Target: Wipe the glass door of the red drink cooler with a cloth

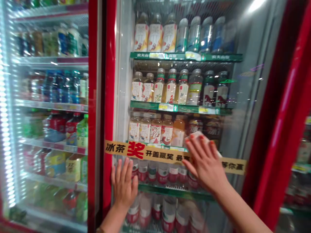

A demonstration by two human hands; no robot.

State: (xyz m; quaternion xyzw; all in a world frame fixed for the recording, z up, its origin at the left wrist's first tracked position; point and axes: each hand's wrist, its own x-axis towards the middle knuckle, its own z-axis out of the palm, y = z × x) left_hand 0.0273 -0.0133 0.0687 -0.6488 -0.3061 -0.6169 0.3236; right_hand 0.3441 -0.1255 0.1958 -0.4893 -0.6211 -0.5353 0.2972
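Note:
My left hand lies flat on the glass door of a drinks fridge, near its red frame, fingers stretched and holding nothing. Its fingertips reach the lower edge of a tan banner strip printed with black and red characters. Farther right, my right hand presses a thin white cloth to the glass with its fingers laid over it. Only small edges of the cloth show beyond the fingers; whether it is fabric or paper I cannot tell. The right hand covers part of the strip.
Behind the glass, bottled drinks stand on shelves with green edges. A second lit fridge, full of bottles, is on the left beyond the red frame. Another red frame rises at the right. Light reflections cross the upper glass.

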